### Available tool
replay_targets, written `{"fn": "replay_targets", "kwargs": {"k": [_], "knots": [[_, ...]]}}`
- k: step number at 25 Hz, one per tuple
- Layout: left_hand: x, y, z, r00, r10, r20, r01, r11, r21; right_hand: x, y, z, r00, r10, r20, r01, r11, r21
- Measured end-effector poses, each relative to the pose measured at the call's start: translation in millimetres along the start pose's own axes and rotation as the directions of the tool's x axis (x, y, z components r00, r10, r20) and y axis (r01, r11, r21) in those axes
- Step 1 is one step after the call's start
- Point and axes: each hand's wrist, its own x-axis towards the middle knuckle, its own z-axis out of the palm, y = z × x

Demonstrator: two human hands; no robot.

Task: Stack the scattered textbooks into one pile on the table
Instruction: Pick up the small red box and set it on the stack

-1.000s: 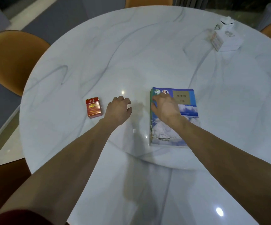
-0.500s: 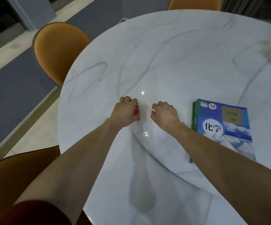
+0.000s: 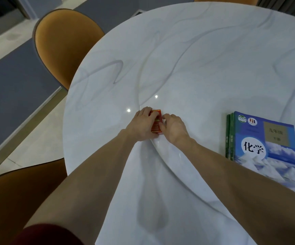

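Both hands meet at a small red box (image 3: 156, 121) near the middle of the surface (image 3: 196, 59). The left hand (image 3: 141, 127) and right hand (image 3: 174, 129) are each closed on the box from opposite sides. The books (image 3: 259, 149) lie stacked toward the right edge, well apart from both hands. Their long axis runs near-to-far. The right hand is nearer to them.

Both bare forearms outstretched, left hand (image 3: 142, 125) and right hand (image 3: 173, 127) side by side, fingers curled inward.
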Motion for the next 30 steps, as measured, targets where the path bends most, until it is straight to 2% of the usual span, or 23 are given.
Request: {"fn": "replay_targets", "kwargs": {"k": [3,7,13,21,27,30], "knots": [[-3.0,4.2,-2.6,0.999,-0.034,-0.007,0.033,0.995,-0.094,0.7,-0.8,1.8,0.998,0.057,-0.024,-0.051,0.975,0.214],[-7.5,20.5,-10.9,0.999,-0.018,-0.041,0.014,0.995,-0.095,-13.5,3.3,-11.7,0.987,0.137,-0.088,-0.088,0.903,0.421],[-10.8,65.2,-23.5,0.996,0.02,-0.084,-0.028,0.996,-0.089,-45.1,19.2,-48.8,0.968,0.181,-0.176,-0.072,0.866,0.494],[-21.4,157.3,-25.3,0.981,0.143,-0.133,-0.159,0.98,-0.117,-107.1,72.3,-103.8,0.919,0.289,-0.268,-0.078,0.8,0.596],[-25.5,247.1,-14.9,0.957,0.258,-0.131,-0.274,0.953,-0.126,-163.5,132.6,-143.9,0.856,0.4,-0.327,-0.091,0.74,0.667],[-29.7,293.9,0.4,0.946,0.303,-0.117,-0.316,0.942,-0.113,-189.7,168.2,-161.2,0.8,0.475,-0.367,-0.097,0.705,0.702]]}}
